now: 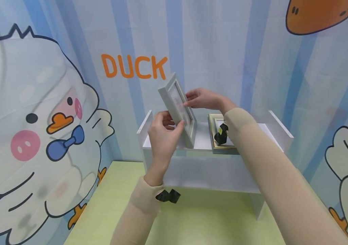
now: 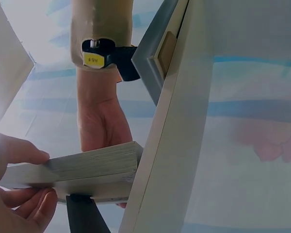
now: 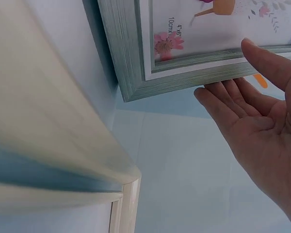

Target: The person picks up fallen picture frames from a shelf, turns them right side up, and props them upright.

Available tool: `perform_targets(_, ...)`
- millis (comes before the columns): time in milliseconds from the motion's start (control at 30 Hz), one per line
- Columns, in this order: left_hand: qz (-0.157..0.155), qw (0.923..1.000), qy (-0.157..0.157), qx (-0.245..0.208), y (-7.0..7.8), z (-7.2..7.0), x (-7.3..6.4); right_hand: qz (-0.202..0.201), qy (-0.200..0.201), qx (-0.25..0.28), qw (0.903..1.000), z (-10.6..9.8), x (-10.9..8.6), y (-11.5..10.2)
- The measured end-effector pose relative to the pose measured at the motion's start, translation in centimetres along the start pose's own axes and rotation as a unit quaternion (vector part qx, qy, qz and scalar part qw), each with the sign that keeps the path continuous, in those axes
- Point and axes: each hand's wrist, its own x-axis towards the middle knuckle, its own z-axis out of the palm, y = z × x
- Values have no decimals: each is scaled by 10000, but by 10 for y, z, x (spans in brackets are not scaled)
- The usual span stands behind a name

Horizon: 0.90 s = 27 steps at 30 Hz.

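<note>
The left hand grips the low side of the grey-green, wood-look picture frame, with its thumb round the front edge and its fingers behind. This is a good firm hold. It is best to keep that thumb on the wooden edge, so the shiny front stays free of smudges.

The frame leans in the air at the front of the white, flat-board shelf. I cannot tell if its bottom corner touches the board. It should go gently there, as a bump could chip the corner. A flat, dark strip shows by the frame in the left wrist view. It may be a fold-out leg, so fingers should not bend it.

Next comes the right hand. It pinches the other long side, higher up, thumb in front and fingers behind. Both hands are on the one frame, so they should turn it together and slowly, or it may twist.

On the far right, the gold-edged, box-shaped frame lies flat, poking past the shelf's front. The small black wrist camera looks near it, so the right arm should stay high to miss it.
</note>
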Motion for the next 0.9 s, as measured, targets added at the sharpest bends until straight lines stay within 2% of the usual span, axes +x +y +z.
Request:
perform_targets(267,-71,9998,-71,187,-7,-15,6,67,75,-139,9999,-2,-6,1)
perform_targets(533,-399,9982,-123,426,-14,-29,15,284,239,-86,9993,-7,-13,4)
perform_targets(900,-677,9956,-245,595,-20,-36,27,633,376,-177,9971,-8,-27,-2)
